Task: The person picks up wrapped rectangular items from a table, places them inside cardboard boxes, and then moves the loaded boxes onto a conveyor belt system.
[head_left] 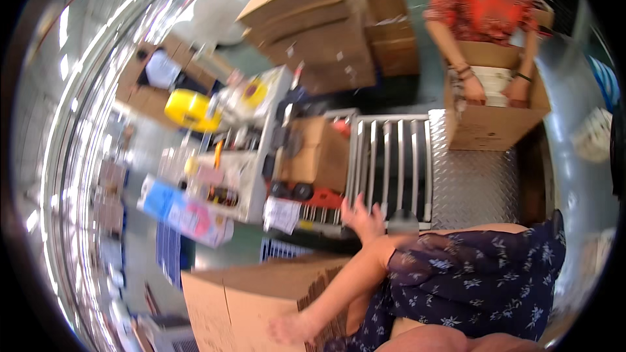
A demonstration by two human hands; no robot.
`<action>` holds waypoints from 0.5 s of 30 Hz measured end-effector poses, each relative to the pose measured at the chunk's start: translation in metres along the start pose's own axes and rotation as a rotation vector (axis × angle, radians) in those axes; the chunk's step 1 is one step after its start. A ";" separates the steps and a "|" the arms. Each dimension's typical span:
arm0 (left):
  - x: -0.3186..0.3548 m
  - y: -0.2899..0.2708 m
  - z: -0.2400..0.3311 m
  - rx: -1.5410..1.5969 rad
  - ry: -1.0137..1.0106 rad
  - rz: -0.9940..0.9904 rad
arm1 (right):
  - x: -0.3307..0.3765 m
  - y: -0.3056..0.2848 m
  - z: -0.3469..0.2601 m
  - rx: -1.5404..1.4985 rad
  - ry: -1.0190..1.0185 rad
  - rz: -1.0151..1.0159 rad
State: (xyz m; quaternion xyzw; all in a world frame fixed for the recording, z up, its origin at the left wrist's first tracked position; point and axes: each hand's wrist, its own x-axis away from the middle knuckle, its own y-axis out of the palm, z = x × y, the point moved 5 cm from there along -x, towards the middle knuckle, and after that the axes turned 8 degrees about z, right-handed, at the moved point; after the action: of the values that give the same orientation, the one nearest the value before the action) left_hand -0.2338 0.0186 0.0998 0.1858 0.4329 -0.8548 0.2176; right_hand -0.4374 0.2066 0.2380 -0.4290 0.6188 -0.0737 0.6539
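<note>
My right hand (363, 216) is over the near end of the roller conveyor (388, 166), its fingers spread and nothing in them. My left hand (291, 329) is at the stack of flat cardboard boxes (248, 306) at the lower left. Blur smears its fingers, so I cannot tell whether it grips a sheet. Left of the rollers, a closed brown carton (319, 153) sits in a carton sealing machine (257, 176). A large yellow tape roll (189, 109) is mounted on that machine.
Across from me, a person in a red patterned top has both hands inside an open carton (486, 133). It stands by a diamond-plate metal surface (473, 186). Large stacked cartons (313, 32) rise at the back. Another person (163, 68) is farther off at the left.
</note>
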 end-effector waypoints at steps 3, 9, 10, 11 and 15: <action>0.031 0.010 -0.021 0.057 -0.020 0.000 | 0.023 -0.008 -0.009 0.177 -0.009 0.106; 0.055 0.039 0.042 0.220 0.055 -0.034 | 0.068 -0.039 -0.006 0.187 0.007 0.126; 0.058 0.041 0.057 0.261 0.099 -0.006 | 0.072 -0.048 -0.004 0.216 -0.025 0.190; 0.060 0.046 0.073 0.286 0.112 -0.011 | 0.079 -0.061 -0.004 0.249 -0.042 0.247; 0.067 0.046 0.100 0.302 0.083 -0.052 | 0.050 -0.086 -0.020 0.323 -0.061 0.124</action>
State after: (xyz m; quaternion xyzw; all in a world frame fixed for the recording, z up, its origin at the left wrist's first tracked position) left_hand -0.2782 -0.1023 0.0916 0.2399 0.3130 -0.9072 0.1469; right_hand -0.4060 0.1122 0.2594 -0.2814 0.6041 -0.1185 0.7361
